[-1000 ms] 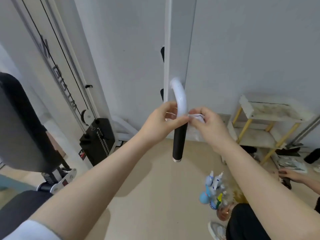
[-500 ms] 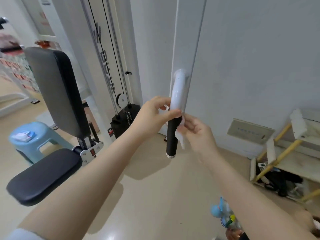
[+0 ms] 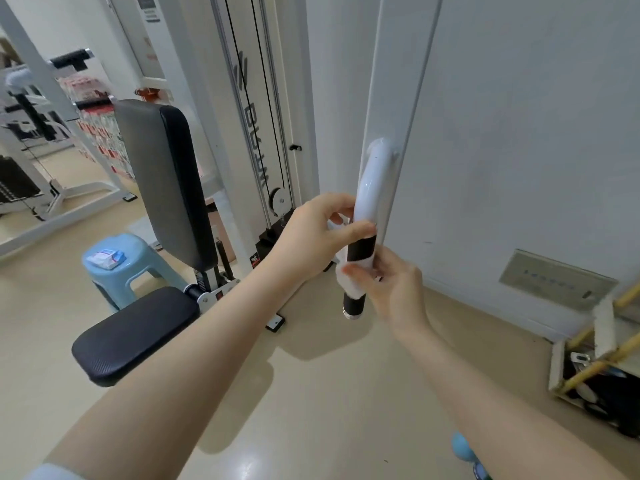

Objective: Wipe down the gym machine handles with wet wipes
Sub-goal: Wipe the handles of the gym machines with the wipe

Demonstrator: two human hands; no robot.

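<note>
A curved white machine handle (image 3: 370, 183) with a black grip (image 3: 360, 249) hangs down from a white upright post. My left hand (image 3: 317, 232) grips the handle where the white tube meets the black grip, thumb across the front. A white wet wipe (image 3: 349, 282) is wrapped round the lower part of the black grip. My right hand (image 3: 391, 285) holds the wipe against the grip, fingers curled round both. The grip's metal end cap shows below the wipe.
A black padded seat and backrest (image 3: 162, 188) stand at the left. A light-blue plastic stool (image 3: 117, 268) carries a wet wipe pack (image 3: 105, 258). The cable tower with weight stack (image 3: 259, 133) rises behind. A wooden rack (image 3: 602, 344) stands at the right by the wall.
My right hand has slid the wipe down the black grip, from its top towards its lower end. The camera has turned left, showing more of the seat and stool.
</note>
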